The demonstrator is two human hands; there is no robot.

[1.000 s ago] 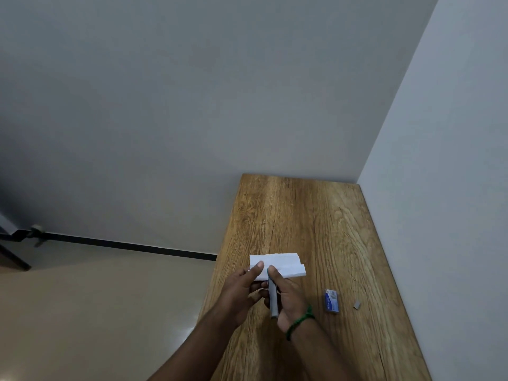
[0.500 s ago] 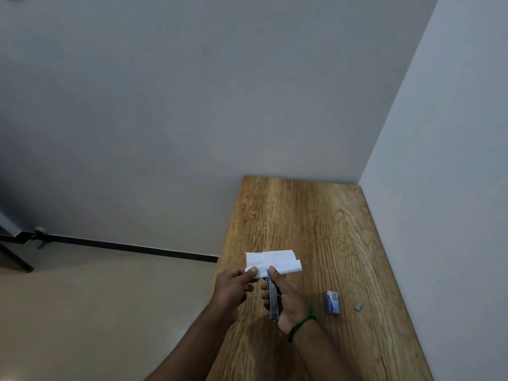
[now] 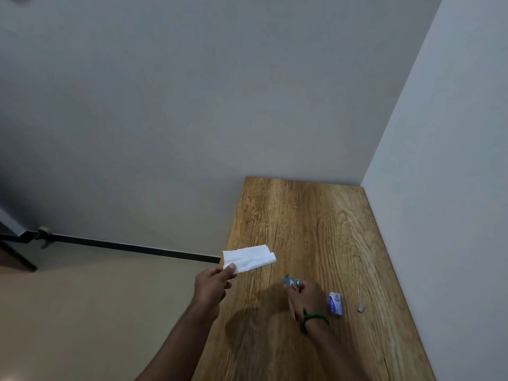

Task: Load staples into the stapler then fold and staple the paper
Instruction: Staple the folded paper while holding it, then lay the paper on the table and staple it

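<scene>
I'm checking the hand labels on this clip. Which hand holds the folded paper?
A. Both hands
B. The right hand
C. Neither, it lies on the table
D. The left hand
D: the left hand pinches the folded paper aloft, while the right hand holds the stapler.

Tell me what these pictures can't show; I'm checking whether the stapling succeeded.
- Staple in the folded paper: too small, head view.
- Stapler: blurred, mostly covered by the right hand.
- Staple box print: too small.
- Paper's near corner: under the left hand thumb.
</scene>
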